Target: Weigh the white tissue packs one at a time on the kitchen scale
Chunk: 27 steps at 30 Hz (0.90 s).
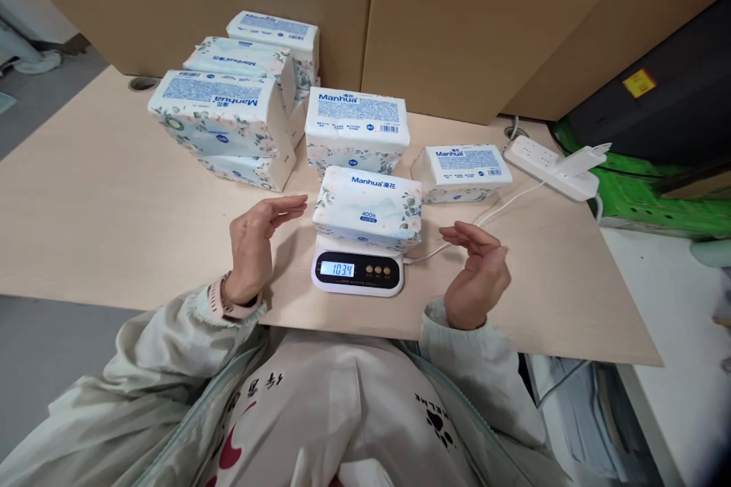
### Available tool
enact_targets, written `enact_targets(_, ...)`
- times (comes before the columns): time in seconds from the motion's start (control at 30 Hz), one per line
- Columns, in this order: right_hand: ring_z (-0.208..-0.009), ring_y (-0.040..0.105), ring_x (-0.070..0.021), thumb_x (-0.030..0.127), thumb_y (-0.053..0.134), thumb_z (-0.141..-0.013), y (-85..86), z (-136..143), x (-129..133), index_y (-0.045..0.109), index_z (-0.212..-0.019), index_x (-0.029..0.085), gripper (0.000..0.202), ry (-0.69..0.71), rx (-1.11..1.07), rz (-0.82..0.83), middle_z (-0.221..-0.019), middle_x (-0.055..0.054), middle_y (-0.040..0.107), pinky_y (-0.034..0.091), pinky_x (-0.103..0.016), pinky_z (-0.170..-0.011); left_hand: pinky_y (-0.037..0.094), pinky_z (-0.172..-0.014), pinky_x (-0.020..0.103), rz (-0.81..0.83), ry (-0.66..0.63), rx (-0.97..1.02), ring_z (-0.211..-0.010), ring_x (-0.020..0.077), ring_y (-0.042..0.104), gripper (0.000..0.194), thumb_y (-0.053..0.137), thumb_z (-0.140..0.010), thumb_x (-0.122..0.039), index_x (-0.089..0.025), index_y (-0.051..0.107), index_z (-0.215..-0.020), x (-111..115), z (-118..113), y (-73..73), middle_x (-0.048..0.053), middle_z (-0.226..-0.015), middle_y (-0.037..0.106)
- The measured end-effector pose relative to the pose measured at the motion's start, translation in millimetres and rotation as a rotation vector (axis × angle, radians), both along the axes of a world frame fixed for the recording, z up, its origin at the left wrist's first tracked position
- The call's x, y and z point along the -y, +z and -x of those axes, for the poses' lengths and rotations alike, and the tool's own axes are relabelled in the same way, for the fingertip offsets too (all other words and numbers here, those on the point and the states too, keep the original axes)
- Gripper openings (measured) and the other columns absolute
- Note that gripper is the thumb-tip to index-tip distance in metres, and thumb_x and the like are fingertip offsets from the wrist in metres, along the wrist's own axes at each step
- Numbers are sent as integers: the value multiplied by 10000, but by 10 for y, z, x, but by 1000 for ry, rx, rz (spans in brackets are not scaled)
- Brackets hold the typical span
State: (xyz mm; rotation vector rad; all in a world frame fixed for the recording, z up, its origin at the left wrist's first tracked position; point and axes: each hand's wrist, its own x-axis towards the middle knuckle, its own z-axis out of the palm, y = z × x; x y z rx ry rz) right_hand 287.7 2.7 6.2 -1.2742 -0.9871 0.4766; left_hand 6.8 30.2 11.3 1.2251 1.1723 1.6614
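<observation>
A tissue pack [368, 205] with a floral print lies on a white digital scale [359, 272], whose lit display reads 103.4. To its left, my left hand [256, 243] hovers with fingers stretched toward the pack, not touching it. My right hand [476, 270] is raised on the other side, fingers extended and a little curved, also apart from the pack. Both palms face inward and hold nothing. Just behind the scale stands another tissue pack [357, 125], and a single tissue pack [465, 171] rests to the right.
Stacked tissue packs [222, 122] stand at the back left. A white power strip [551, 167] lies at the right, with a cable [502, 207] running to the scale. Large cardboard boxes [457, 38] wall off the back of the wooden table [114, 221]. Green packaging [645, 198] sits beyond its right edge.
</observation>
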Motion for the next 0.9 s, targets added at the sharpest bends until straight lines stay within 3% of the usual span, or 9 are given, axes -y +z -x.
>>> enact_targets(0.07,-1175,763,-277,616,463,-1057,-49,-30,34,703,-1376,200,577,230,103,69,-1219,-122,817,581,-513,-1069,523,-1238,557,125,-181,-30,-1382,334,691,575,499,-1080,-610,-165,821,-1249,134,-47,33,148,-1382,767)
enact_targets(0.17,-1441,636,-320,615,623,-989,-94,-113,122,487,-1626,245,749,457,267,140,-1600,-163,622,543,-553,-1178,290,-1387,609,193,-464,-90,-1637,339,410,651,419,-1104,-643,-229,638,-1556,361,-182,146,96,-1684,515)
enact_targets(0.33,-1348,676,-304,553,716,-947,131,-541,112,461,-1636,270,787,227,321,37,-1637,-158,562,576,-534,-1121,198,-1426,523,29,-693,-184,-1703,270,210,630,505,-1113,-539,-412,363,-1714,430,-674,493,-56,-1800,245)
enact_targets(0.5,-1348,653,-232,464,708,-979,450,-1178,-606,558,-1550,279,619,37,317,-211,-1591,-119,582,533,-406,-1111,170,-1413,498,-128,-685,-208,-1698,322,137,720,571,-1058,-652,-298,457,-1675,-341,-1545,664,3,-1817,233)
enact_targets(0.6,-1283,669,-203,446,747,-929,342,-1385,-1154,596,-1470,244,598,12,239,-95,-1498,-107,647,532,-376,-1059,165,-1377,421,7,-618,-299,-1689,327,92,709,474,-1083,-626,-192,471,-1644,-903,-2000,562,50,-1827,177)
enact_targets(0.67,-1183,694,-198,456,744,-918,192,-1435,-1416,650,-1355,202,514,14,225,-31,-1347,-84,712,538,-402,-1041,132,-1391,459,131,-596,-348,-1695,330,76,697,516,-1094,-559,-161,430,-1659,-1124,-2160,481,115,-1821,152)
enact_targets(0.73,-1078,709,-195,467,728,-924,85,-1460,-1546,680,-1245,178,434,17,211,12,-1205,-56,742,550,-430,-1020,98,-1413,527,188,-600,-359,-1710,326,64,729,586,-1087,-512,-158,373,-1687,-1144,-2173,449,157,-1818,131)
enact_targets(0.8,-1030,715,-189,437,764,-897,90,-1477,-1527,689,-1199,188,398,-41,157,11,-1150,-53,752,556,-421,-1003,112,-1426,547,139,-639,-354,-1723,326,104,722,613,-1074,-511,-175,400,-1676,-954,-2032,487,148,-1823,185)
enact_targets(0.9,-1095,720,-174,375,779,-889,306,-1404,-1230,689,-1260,217,412,-166,93,-104,-1215,-88,755,546,-374,-1016,339,-1374,551,-58,-672,-326,-1616,348,445,525,651,-1048,-517,-249,620,-1498,-448,-1557,617,118,-1674,534)
